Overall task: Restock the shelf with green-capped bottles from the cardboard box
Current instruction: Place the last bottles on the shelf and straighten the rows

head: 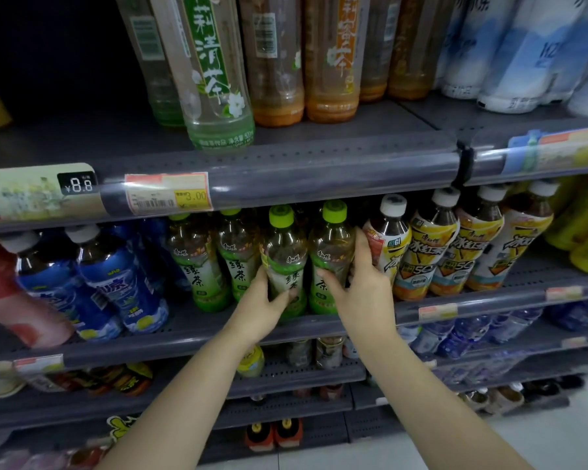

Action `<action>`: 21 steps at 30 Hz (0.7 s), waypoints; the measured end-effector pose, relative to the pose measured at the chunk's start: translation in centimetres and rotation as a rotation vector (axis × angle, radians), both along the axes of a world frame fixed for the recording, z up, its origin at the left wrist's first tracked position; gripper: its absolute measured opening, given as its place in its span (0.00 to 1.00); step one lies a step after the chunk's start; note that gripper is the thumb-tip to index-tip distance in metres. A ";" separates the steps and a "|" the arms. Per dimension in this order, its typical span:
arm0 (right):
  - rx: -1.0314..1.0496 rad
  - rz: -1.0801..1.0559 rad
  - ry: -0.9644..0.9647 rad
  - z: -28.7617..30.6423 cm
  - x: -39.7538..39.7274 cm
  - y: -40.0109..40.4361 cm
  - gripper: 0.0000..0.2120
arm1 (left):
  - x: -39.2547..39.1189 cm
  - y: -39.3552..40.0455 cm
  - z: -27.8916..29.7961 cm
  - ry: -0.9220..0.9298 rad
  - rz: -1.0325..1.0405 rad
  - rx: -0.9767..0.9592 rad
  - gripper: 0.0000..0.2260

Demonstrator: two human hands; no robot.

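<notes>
Both hands reach up to the middle shelf [218,337], each wrapped around its own green-capped bottle. The left hand [262,310] curls about the lower label of one green tea bottle [284,259], thumb on its right side and fingers on its left, while the right hand [364,293] grips the neighbouring green tea bottle [330,252], thumb across the front of the label and fingers round the far side, next to the lemon tea. Both bottles stand upright at the front edge of the shelf, touching or nearly touching each other. Just left of them stand two more green tea bottles [201,262], set slightly further back, and further left are blue-labelled bottles [116,283] leaning to the left. To the right of the right hand runs a row of white-capped lemon tea bottles [431,245] with yellow labels. A price tag [168,191] reading 3.00 hangs on the rail of the upper shelf [319,164], above the green teas. On that upper shelf stand taller jasmine tea bottles [214,72], with amber ones beside them. Lower shelves hold other drinks, too blurred to name.
</notes>
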State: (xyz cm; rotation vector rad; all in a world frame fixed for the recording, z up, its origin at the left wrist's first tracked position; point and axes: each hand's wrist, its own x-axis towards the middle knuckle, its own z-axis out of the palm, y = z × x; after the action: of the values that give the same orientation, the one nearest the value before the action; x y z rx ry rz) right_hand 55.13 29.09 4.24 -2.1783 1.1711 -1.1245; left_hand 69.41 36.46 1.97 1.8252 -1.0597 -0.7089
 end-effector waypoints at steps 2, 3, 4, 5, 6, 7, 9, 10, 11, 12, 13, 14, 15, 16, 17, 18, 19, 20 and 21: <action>0.085 0.023 -0.062 -0.4 0.4 0.5 0.38 | 0.0 0.1 0.2 0.007 -0.034 -0.001 0.23; 0.122 0.038 -0.102 -0.9 0.5 0.8 0.36 | 0.0 0.2 0.1 -0.002 -0.045 -0.005 0.23; 0.131 0.043 -0.127 -1.5 0.6 1.1 0.33 | 0.0 0.4 -0.1 -0.022 -0.051 -0.010 0.24; 0.118 0.033 -0.133 -2.2 0.6 1.3 0.28 | 0.0 0.5 -0.3 -0.042 -0.048 -0.013 0.25; 0.102 0.013 -0.130 -2.8 0.7 1.4 0.24 | -0.1 0.6 -0.5 -0.053 -0.036 -0.018 0.24; 0.100 -0.010 -0.128 -3.2 0.7 1.5 0.20 | -0.2 0.5 -0.7 -0.058 -0.017 -0.030 0.24; 0.117 -0.038 -0.140 -3.4 0.9 1.4 0.17 | -0.6 0.3 -1.1 -0.076 0.036 -0.061 0.21; 0.125 -0.050 -0.156 -3.5 0.9 1.3 0.18 | -0.8 0.2 -1.3 -0.091 0.063 -0.075 0.20; 0.144 -0.062 -0.173 -3.6 0.9 1.3 0.20 | -1.0 0.2 -1.5 -0.104 0.085 -0.087 0.19; 0.168 -0.075 -0.189 -3.7 0.9 1.3 0.22 | -1.1 0.3 -1.8 -0.117 0.103 -0.102 0.18; 0.191 -0.087 -0.199 -4.1 0.8 1.4 0.24 | -1.1 0.4 -2.2 -0.136 0.117 -0.117 0.18; 0.201 -0.098 -0.200 -4.6 0.7 1.4 0.24 | -1.2 0.5 -2.4 -0.161 0.130 -0.130 0.19; 0.205 -0.106 -0.193 -5.1 0.7 1.4 0.22 | -1.2 0.5 -2.7 -0.186 0.143 -0.139 0.19; 0.207 -0.110 -0.185 -5.6 0.8 1.5 0.21 | -1.1 0.5 -2.8 -0.210 0.154 -0.146 0.19; 0.213 -0.110 -0.183 -6.0 0.9 1.5 0.20 | -1.1 0.4 -2.9 -0.236 0.163 -0.147 0.19; 0.223 -0.109 -0.190 -6.1 1.0 1.5 0.19 | -1.1 0.3 -2.9 -0.259 0.169 -0.147 0.18; 0.234 -0.109 -0.202 -6.1 1.1 1.4 0.18 | -1.1 0.2 -2.9 -0.272 0.174 -0.145 0.17; 0.241 -0.112 -0.213 -6.0 1.2 1.3 0.17 | -1.1 0.2 -2.9 -0.274 0.177 -0.144 0.17; 0.244 -0.116 -0.221 -6.0 1.3 1.2 0.16 | -1.1 0.2 -3.0 -0.270 0.183 -0.141 0.17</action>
State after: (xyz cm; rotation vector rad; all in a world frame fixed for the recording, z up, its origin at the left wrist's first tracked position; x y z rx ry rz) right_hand 56.43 30.32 -1.77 -1.7762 1.2736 -1.1683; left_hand 68.26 36.67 -1.04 1.8994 -1.0676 -0.2771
